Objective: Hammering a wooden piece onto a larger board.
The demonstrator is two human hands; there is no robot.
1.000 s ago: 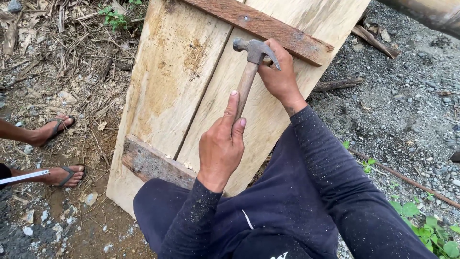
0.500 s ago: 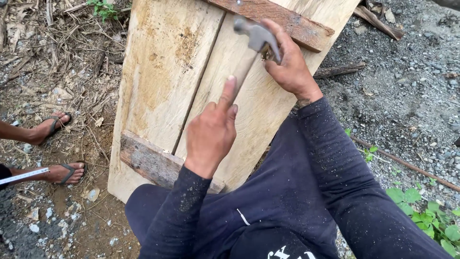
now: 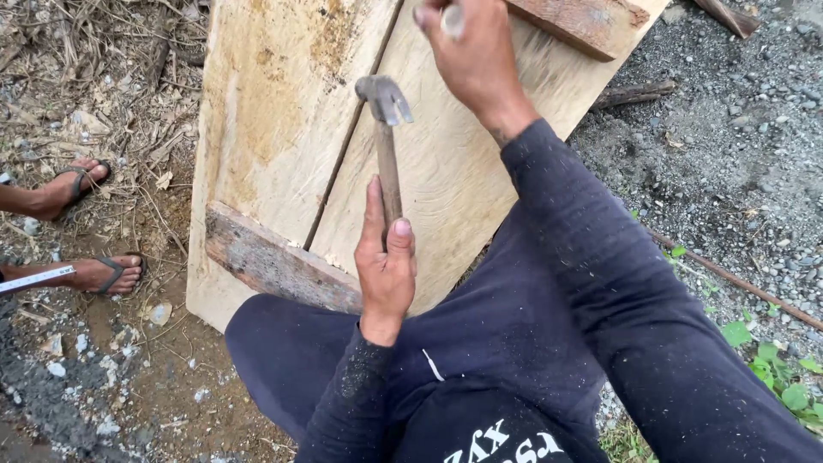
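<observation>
My left hand [image 3: 386,266] grips the wooden handle of a claw hammer [image 3: 386,146], whose steel head points up over a pale wooden panel [image 3: 274,111]. The panel leans against my knees. My right hand [image 3: 476,56] is raised above the hammer head, near the panel's upper dark batten [image 3: 583,21]. Its fingers are closed around a small pale object [image 3: 452,19] that is too blurred to identify. A lower dark batten [image 3: 274,266] crosses the panel just left of my left hand.
Another person's feet in sandals [image 3: 81,184] [image 3: 107,274] stand at the left on dirt and dry stalks. A white strip [image 3: 34,279] lies beside them. To the right are gravel, a stick [image 3: 634,93], a thin rusty rod [image 3: 729,279] and green plants [image 3: 780,377].
My right hand has let go of the hammer head and moved up the panel. My left hand now holds the hammer alone, lower on the handle. The view has moved closer.
</observation>
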